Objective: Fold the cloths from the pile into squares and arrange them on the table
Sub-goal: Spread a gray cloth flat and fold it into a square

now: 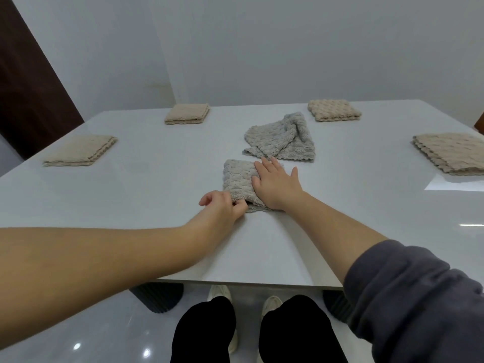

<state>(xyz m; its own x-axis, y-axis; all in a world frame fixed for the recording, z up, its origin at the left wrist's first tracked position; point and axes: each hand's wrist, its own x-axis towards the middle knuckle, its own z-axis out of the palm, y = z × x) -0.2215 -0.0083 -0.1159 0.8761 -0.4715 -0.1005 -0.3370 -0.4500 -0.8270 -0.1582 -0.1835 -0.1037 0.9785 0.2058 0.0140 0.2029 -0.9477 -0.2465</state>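
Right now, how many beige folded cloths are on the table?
4: near-left cloth, far-left cloth, far-right cloth, and near-right cloth, cropped by the frame. More could lie out of view.

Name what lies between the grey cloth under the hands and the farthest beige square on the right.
In the head view, a crumpled grey cloth lies between them, close beyond the half-folded grey cloth and apart from the beige square.
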